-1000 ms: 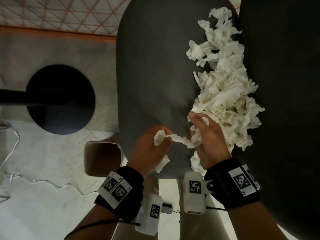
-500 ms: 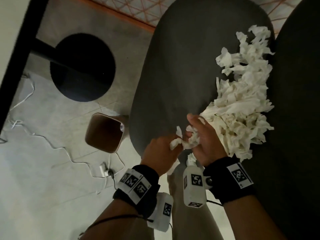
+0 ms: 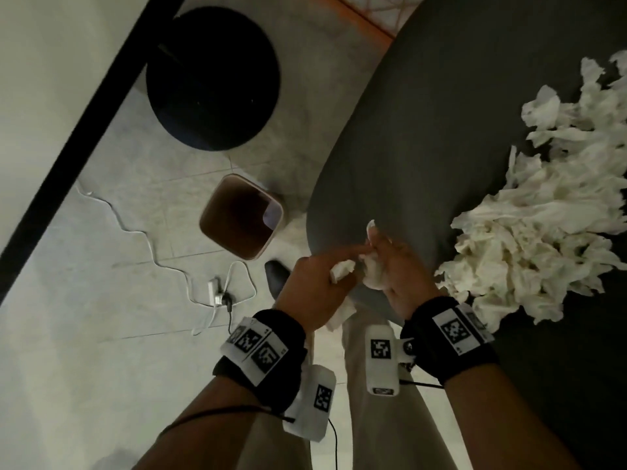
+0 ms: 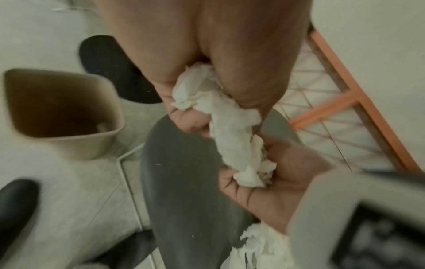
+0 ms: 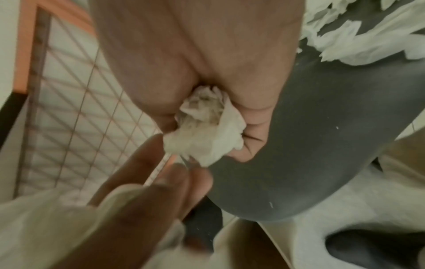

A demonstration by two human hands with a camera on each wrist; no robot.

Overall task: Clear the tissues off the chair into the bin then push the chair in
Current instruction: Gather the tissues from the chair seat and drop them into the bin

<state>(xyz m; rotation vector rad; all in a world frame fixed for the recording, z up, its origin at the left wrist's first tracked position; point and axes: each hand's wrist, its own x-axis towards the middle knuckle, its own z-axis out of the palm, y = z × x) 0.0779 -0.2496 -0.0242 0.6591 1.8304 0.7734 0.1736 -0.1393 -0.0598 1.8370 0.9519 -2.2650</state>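
Note:
A heap of crumpled white tissues (image 3: 543, 232) lies on the right side of the dark grey chair seat (image 3: 424, 130). At the seat's front edge my left hand (image 3: 315, 283) grips a tissue wad (image 4: 200, 94), its index finger stretched toward the right hand. My right hand (image 3: 400, 266) holds another crumpled wad (image 5: 207, 127) in its curled fingers. A strip of tissue (image 4: 234, 138) runs between the two hands. The brown open-topped bin (image 3: 241, 220) stands on the floor to the left of the seat, close to my left hand.
A round black table base (image 3: 213, 76) and a black table edge (image 3: 84, 130) lie beyond the bin. A white cable with a charger (image 3: 217, 293) trails over the pale floor. A black shoe (image 3: 276, 276) is under the seat's front. An orange-framed wire grid (image 3: 373, 15) stands at the back.
Both hands have come away from the tissue heap with wads in them and drawn together at the seat's front edge. The view has swung left, bringing the bin fully in.

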